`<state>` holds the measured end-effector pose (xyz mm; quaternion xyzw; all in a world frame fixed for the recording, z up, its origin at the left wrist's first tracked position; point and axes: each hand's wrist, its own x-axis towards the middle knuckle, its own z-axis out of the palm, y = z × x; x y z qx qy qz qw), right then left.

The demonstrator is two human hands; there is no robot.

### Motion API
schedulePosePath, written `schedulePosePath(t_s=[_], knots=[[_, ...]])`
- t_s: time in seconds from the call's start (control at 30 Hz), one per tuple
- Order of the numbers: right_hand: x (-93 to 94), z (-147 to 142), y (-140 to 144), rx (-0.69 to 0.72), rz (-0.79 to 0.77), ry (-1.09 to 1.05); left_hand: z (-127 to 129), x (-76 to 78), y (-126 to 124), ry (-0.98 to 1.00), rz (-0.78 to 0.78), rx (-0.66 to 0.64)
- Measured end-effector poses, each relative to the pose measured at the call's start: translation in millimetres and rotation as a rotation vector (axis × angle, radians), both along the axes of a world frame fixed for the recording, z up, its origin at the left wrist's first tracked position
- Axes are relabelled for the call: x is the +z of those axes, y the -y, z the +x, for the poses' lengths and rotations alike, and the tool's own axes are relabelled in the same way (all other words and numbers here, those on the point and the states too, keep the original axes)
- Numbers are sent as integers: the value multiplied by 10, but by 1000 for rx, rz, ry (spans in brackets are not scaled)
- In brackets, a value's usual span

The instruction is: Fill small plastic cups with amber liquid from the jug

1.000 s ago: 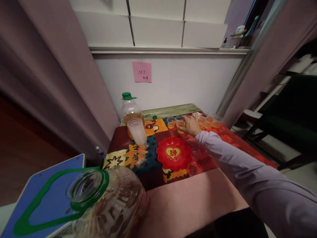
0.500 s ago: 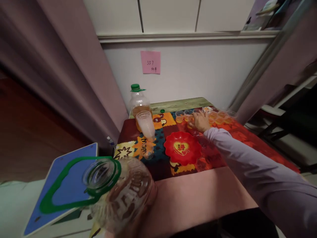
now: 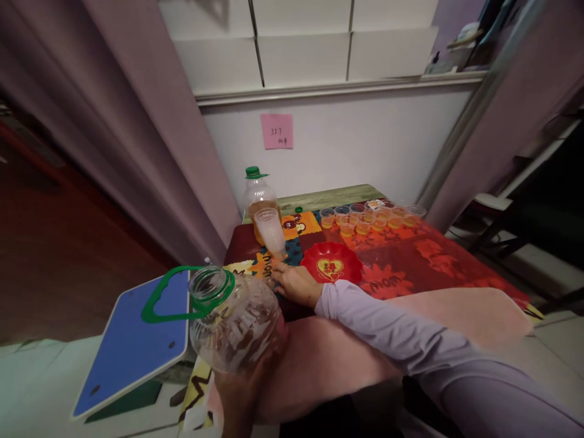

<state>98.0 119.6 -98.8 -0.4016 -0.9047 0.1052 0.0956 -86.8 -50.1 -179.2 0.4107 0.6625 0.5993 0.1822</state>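
My left hand point(image 3: 239, 392) grips the base of a large clear plastic jug point(image 3: 237, 319), held tilted low in front of me. The jug's open mouth and green ring handle point(image 3: 182, 295) point up and left. My right hand point(image 3: 296, 283) lies on the patterned tablecloth point(image 3: 410, 267) at the table's near left, fingers pointing left. It sits just below a stack of clear cups point(image 3: 270, 231) and left of a red plate point(image 3: 331, 263). What is under the fingers is hidden.
A juice bottle point(image 3: 258, 194) with a green cap stands at the back left, with a loose green cap point(image 3: 298, 210) beside it. Several small cups of orange drink point(image 3: 365, 219) line the far edge. A blue board point(image 3: 137, 340) leans at left. A pink cloth point(image 3: 456, 310) covers the near edge.
My right hand has drawn back from the row of small cups to the near left of the table, beside the red plate. The jug now sits higher and more central.
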Motion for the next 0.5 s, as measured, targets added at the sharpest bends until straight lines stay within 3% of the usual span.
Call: schedulePosePath(t_s=[0.17,0.3,0.4,0.5], knots=[[151,285,54,-64,62,-178,156,196,-49,118,11,79],[187,875,141,-224,160,-250,169,155,-58,154,27,39],[118,1290,167,-325,171,-184,113,85,-63,74,25,16],[-2,1499,171,-385,137,-68,91,76,-65,18,49,-34]])
